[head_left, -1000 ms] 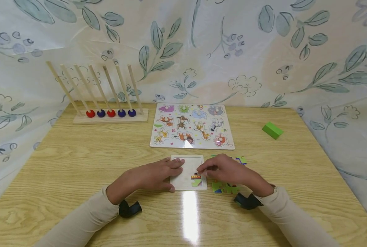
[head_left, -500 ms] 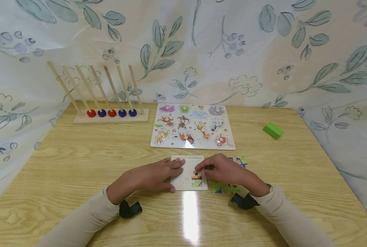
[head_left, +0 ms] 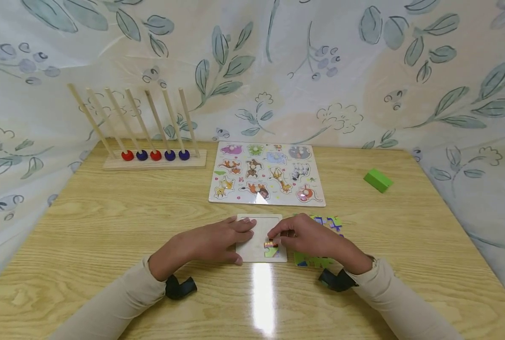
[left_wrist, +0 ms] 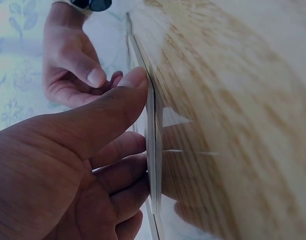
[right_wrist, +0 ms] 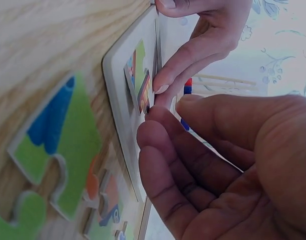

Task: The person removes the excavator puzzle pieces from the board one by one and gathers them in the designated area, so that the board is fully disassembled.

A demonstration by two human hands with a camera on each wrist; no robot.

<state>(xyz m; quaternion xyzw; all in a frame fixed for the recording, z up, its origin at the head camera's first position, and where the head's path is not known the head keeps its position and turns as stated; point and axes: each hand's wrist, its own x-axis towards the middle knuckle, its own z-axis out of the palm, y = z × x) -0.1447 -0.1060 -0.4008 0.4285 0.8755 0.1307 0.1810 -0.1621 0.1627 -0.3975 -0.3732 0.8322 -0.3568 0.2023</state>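
In the head view my left hand (head_left: 216, 240) rests on a small square wooden puzzle board (head_left: 252, 253), fingers spread over its left side and thumb at the near edge. A puzzle piece (head_left: 271, 250), green with a red and yellow band, lies in the board's lower right. My right hand (head_left: 312, 238) reaches over the board's right edge, its index fingertip (right_wrist: 156, 114) touching the dark tab at the piece's top. Its thumb (right_wrist: 190, 102) lies close by with nothing visible pinched. Under and beside the right hand are several loose puzzle pieces (head_left: 334, 223), partly hidden.
Behind the board lies an animal knob puzzle (head_left: 267, 174). A pegged wooden stand (head_left: 155, 163) with red and blue beads is at the back left. A green block (head_left: 378, 180) sits at the right of the wooden table (head_left: 108, 222). A patterned cloth (head_left: 261, 71) hangs behind.
My right hand has shifted slightly left and inward over the puzzle piece, its fingertips now covering part of the tab. The left hand stays on the board.
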